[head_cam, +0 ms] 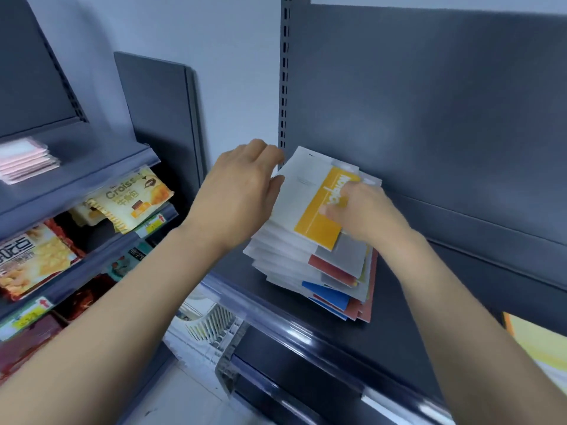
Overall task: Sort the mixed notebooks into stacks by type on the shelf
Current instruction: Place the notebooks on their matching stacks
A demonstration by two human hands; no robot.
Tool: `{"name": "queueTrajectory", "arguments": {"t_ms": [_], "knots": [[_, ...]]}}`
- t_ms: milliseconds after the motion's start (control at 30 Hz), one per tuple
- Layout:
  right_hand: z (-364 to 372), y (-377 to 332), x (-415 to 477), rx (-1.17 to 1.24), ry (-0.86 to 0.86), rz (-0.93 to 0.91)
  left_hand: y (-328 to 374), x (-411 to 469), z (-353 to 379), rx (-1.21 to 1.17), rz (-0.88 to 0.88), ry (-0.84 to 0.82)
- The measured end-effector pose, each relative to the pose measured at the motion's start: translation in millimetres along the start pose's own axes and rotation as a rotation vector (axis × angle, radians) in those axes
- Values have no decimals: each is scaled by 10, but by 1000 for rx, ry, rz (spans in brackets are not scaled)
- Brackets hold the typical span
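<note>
Far left, side shelving: pink packets (26, 161) above, croissant pack (132, 197) below.

Left hand (242, 191): at the left edge of the top notebook (306, 191), fingers curled round its far-left corner, thumb against the edge. It is grasping the notebook.

Stack of notebooks (294, 265): mixed covers in white, red and blue, fanned unevenly. It sits on the dark shelf (399, 332) against the back panel. The top notebook, white with a yellow band, lies tilted across the stack.

Right hand (365, 213): motion-blurred. Thumb is on the yellow band and fingers wrap the right edge, clasping the same notebook.

Far right: yellow notebook (540, 342) on the shelf, well apart from the stack.
</note>
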State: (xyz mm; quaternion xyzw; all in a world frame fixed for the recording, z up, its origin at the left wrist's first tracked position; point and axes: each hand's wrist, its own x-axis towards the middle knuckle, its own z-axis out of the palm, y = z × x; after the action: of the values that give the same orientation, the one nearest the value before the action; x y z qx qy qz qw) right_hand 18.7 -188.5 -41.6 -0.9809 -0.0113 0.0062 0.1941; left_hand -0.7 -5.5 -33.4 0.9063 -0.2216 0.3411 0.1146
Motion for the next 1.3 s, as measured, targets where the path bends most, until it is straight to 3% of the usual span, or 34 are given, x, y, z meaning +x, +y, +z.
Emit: {"name": "queueTrajectory", "arguments": {"t_ms": [233, 433, 700, 900, 1000, 1200, 1300], "knots": [[171, -321, 187, 19, -100, 269, -444, 115, 215, -100, 64, -103], [157, -479, 170, -121, -40, 423, -684, 146, 303, -194, 108, -136], [-84, -226, -100, 52, 474, 619, -562, 263, 584, -262, -26, -308], [-271, -81, -255, 88, 638, 619, -312, 400, 763, -20, -160, -524], [-310, 5, -276, 112, 653, 593, -263, 501, 791, -21, -257, -614], [-383, 196, -222, 127, 625, 497, -242, 601, 729, -26, -354, -633], [-396, 323, -180, 132, 594, 434, -165, 593, 731, -172, -450, -552]]}}
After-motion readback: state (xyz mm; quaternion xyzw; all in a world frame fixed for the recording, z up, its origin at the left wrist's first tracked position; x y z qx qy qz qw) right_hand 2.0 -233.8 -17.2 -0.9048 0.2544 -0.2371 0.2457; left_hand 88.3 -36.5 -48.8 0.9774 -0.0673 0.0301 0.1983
